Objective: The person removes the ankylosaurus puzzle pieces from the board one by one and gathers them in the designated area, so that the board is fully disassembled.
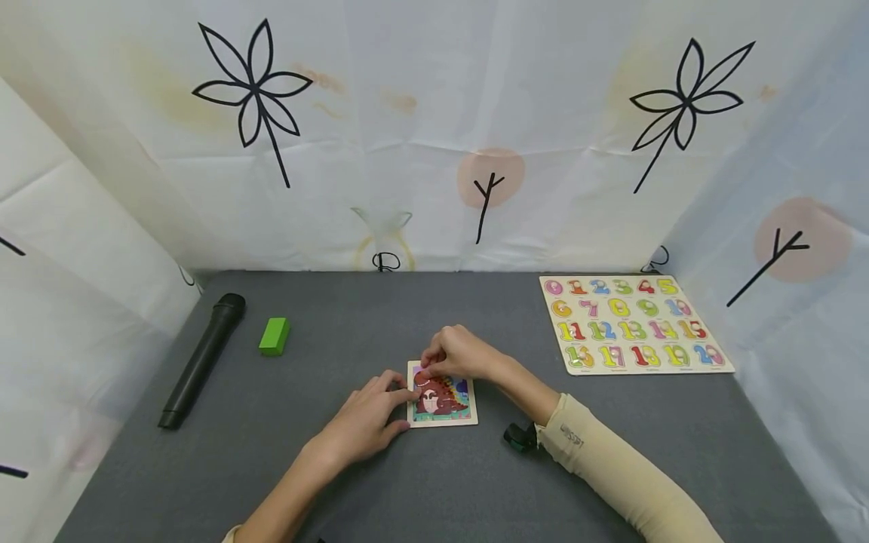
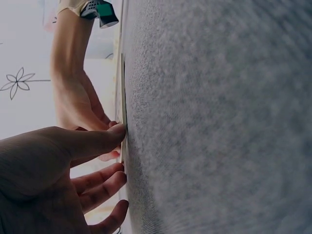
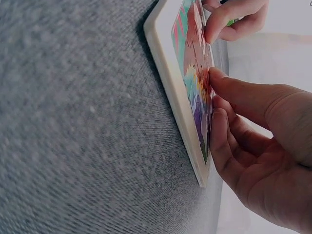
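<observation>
A small square picture puzzle (image 1: 443, 403) with a red-brown dinosaur and a pale wooden border lies flat on the table. My left hand (image 1: 366, 415) is at its left side, thumb near the lower left corner and index fingertip on the picture. In the left wrist view, the left thumb (image 2: 109, 138) touches the thin board edge, with the other fingers spread. The right hand (image 1: 465, 354) bends over the upper left corner, thumb and curled fingers pinching at a piece there, mostly hidden by the fingertips. The right wrist view shows the right thumb (image 3: 243, 92) against the picture's surface.
A black microphone (image 1: 204, 362) and a green block (image 1: 274, 336) lie on the left of the grey table (image 1: 326, 302). A number puzzle board (image 1: 634, 324) lies at the back right. White printed cloth (image 1: 407, 113) hangs behind and at both sides.
</observation>
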Tool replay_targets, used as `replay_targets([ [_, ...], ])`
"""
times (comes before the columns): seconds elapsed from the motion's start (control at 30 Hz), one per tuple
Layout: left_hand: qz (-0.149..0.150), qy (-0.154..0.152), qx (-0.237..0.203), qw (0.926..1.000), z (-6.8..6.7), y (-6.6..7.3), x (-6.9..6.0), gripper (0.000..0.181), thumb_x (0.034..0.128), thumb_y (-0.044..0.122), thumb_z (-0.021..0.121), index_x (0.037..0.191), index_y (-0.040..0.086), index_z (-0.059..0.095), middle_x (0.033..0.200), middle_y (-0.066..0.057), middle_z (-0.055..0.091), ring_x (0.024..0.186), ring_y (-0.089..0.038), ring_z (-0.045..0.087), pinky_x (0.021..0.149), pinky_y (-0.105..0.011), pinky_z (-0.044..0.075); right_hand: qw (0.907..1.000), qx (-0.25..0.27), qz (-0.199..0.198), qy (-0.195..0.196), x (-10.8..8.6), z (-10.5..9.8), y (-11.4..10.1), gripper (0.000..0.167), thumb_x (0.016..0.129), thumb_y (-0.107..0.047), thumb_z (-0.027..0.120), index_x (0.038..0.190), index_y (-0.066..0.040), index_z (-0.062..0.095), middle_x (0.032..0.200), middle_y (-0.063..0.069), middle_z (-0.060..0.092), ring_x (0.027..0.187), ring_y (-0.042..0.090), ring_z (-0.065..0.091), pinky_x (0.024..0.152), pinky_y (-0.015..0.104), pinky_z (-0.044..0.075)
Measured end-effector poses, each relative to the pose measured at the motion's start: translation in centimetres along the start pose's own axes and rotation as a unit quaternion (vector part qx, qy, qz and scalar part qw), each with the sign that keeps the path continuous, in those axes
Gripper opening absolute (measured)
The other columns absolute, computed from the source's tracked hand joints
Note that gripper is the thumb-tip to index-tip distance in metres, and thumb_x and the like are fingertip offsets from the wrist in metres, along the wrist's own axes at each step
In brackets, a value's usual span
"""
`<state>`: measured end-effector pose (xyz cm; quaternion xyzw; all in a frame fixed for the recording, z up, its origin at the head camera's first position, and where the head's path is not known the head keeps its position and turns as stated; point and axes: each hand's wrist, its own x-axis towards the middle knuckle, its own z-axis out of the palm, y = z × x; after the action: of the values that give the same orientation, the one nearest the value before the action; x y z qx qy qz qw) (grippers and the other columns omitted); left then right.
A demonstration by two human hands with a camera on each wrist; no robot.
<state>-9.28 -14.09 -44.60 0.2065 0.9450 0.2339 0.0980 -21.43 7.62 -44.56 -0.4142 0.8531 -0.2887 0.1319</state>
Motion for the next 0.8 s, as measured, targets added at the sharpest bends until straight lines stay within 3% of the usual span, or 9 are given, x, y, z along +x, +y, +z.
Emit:
replay_targets([
  [0.23,0.002,-0.001,0.001,1.0,-0.09,0.01,0.12,0.042,0.094,0.017,0.086,0.134,0.013,0.077,0.137,-0.008,0.061,0.118,-0.023,0.059,0.084,-0.053,0.051,0.9999,0.01,0.009,0.0,-0.13,0.05,0.21,0.01,0.098,-0.017,0.082,0.092,-0.01,0.087,0.091,0.003,0.082,0.075,-0.004,0.058,0.067,0.016,0.048],
  [0.53,0.0,-0.002,-0.006,1.0,-0.05,-0.02,0.15,0.042,0.0945,0.017,0.085,0.136,0.012,0.077,0.138,-0.008,0.061,0.119,-0.025,0.06,0.087,-0.056,0.052,0.9979,0.017,0.054,0.03,-0.5,-0.04,0.15,0.011,0.092,-0.021,0.088,0.096,-0.011,0.089,0.091,0.003,0.085,0.071,-0.002,0.071,0.065,0.016,0.053],
  [0.63,0.001,-0.002,-0.007,1.0,-0.07,-0.04,0.2,0.043,0.094,0.017,0.086,0.135,0.012,0.077,0.138,-0.008,0.061,0.119,-0.025,0.06,0.087,-0.056,0.052,0.9984,0.01,0.049,0.027,-0.52,-0.14,0.15,0.011,0.092,-0.021,0.089,0.096,-0.011,0.089,0.091,0.003,0.085,0.072,-0.001,0.07,0.064,0.016,0.052],
  [0.8,-0.002,-0.002,-0.008,1.0,-0.02,-0.08,0.17,0.043,0.094,0.017,0.086,0.135,0.012,0.077,0.138,-0.008,0.061,0.119,-0.024,0.059,0.086,-0.055,0.052,0.9997,-0.018,0.006,0.016,-0.55,-0.35,0.19,0.011,0.094,-0.018,0.087,0.099,-0.009,0.089,0.091,0.003,0.084,0.078,0.005,0.071,0.066,0.017,0.051],
])
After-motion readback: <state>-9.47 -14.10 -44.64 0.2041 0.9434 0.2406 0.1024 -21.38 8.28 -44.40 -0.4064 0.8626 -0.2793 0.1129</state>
